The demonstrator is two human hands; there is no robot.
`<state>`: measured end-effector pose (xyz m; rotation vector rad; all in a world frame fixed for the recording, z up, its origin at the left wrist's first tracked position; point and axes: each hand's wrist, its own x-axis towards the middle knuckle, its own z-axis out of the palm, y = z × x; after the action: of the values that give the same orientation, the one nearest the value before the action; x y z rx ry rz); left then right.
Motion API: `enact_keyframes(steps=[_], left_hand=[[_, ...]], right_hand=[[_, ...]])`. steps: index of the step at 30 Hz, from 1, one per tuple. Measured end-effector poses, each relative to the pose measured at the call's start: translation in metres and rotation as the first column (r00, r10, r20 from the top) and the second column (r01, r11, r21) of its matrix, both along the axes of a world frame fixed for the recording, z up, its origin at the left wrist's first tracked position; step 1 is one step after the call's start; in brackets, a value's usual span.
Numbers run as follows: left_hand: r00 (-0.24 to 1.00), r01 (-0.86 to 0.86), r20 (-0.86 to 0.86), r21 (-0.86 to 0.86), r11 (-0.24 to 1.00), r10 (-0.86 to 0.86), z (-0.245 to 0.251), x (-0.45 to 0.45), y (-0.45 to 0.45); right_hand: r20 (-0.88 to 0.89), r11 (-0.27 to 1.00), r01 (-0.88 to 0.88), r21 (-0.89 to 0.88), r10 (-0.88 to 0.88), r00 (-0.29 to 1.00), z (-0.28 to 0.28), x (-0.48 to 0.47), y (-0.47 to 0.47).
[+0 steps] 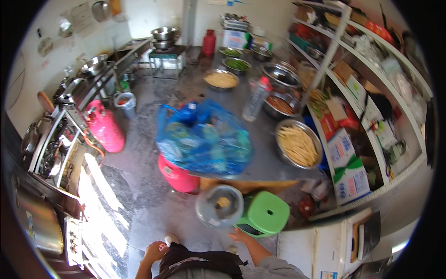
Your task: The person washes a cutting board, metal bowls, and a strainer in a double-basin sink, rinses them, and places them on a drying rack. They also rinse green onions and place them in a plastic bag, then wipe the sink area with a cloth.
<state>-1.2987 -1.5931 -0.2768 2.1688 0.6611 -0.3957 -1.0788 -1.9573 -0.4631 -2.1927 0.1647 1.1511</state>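
My left hand (155, 251) hangs at my left side with its fingers loosely curled and slightly apart, holding nothing visible. My right hand (238, 236) is stretched forward, fingers apart, beside the lower edge of a green plastic stool (267, 212); contact cannot be made out. Left of that stool is a grey round container (220, 208) with a yellow piece at its middle. Beyond them, a blue plastic bag (205, 146) of green vegetables lies on the dark table (263, 164). On the table's right side, a steel bowl holds pale yellow strips (298, 145).
Pink gas cylinders (106, 130) stand on the left floor and partly under the table. A clear bottle (256, 101) with a red cap and several food bowls (221, 80) occupy the table. Shelving (334, 66) lines the right, above a white appliance (299, 249). Stoves and counters line the left.
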Motion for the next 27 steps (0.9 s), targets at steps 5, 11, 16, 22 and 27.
enact_keyframes(steps=[5, 11, 16, 22, 27], left_hand=[[0.952, -0.266, 0.157, -0.008, 0.964, 0.264, 0.024, -0.007, 0.138], [0.877, -0.263, 0.382, -0.129, 0.956, 0.293, 0.055, 0.089, 0.256], [0.865, -0.202, 0.444, -0.119, 0.972, 0.234, 0.069, 0.196, 0.344], [0.837, -0.251, 0.476, -0.106, 0.962, 0.271, 0.111, 0.302, 0.471], [0.821, -0.320, 0.457, -0.127, 0.939, 0.342, 0.105, 0.380, 0.567]], right_hand=[[0.090, 0.649, -0.758, 0.064, 0.753, 0.652, 0.069, 0.029, 0.205], [0.334, 0.583, -0.793, 0.176, 0.722, 0.606, 0.186, 0.063, 0.429], [0.357, 0.450, -0.822, 0.349, 0.747, 0.561, 0.221, 0.146, 0.575], [0.532, 0.440, -0.822, 0.363, 0.626, 0.570, 0.260, 0.254, 0.716], [0.399, 0.493, -0.687, 0.535, 0.569, 0.719, 0.251, 0.350, 0.790]])
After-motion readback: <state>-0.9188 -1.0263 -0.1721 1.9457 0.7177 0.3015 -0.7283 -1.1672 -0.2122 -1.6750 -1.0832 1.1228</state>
